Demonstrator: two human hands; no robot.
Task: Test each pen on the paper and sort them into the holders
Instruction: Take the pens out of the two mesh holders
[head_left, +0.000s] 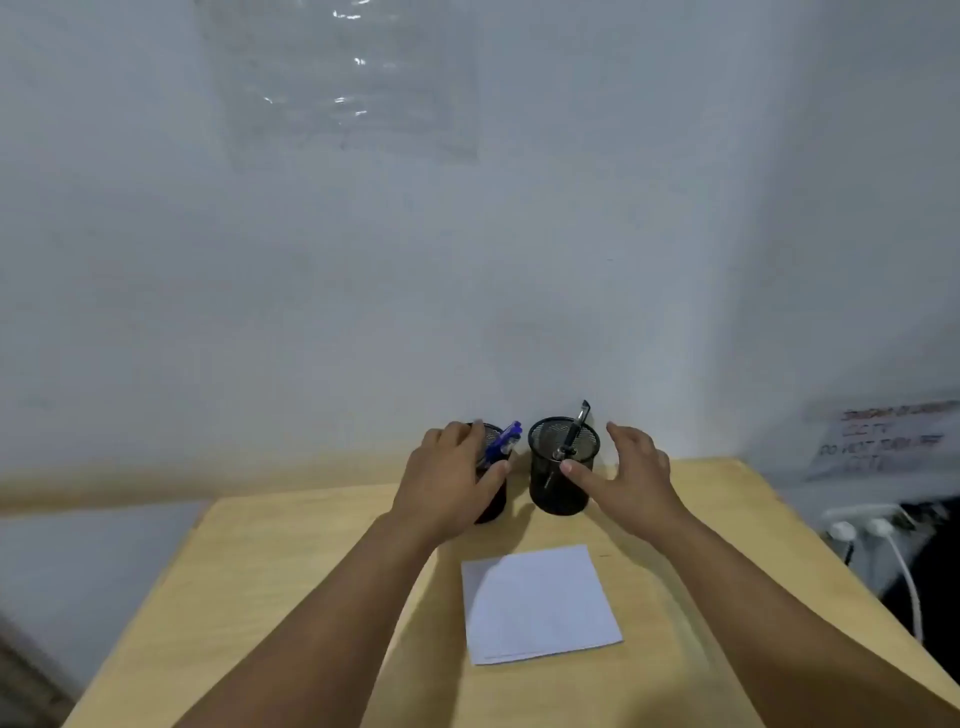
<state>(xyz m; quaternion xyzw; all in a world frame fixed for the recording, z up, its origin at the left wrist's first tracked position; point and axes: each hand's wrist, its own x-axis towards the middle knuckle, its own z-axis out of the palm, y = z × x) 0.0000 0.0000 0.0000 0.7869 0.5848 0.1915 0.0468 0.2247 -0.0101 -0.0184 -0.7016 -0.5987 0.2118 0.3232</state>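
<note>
While left hand (449, 475) grips left holder (493, 499), right hand (631, 475) spread, wooden table (291, 597), white wall (363, 286)

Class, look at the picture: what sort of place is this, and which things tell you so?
Probably an office or study desk: a wooden table against a plain wall, two mesh pen holders, a sheet of paper, and chargers plugged in nearby.

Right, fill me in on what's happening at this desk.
A person is reaching for two black mesh pen holders at the back of a wooden desk. The left hand grips the left holder, which has blue pens in it. The right hand is open beside the right holder, thumb at its side; a dark pen stands in it. A white sheet of paper lies nearer the person.
</note>
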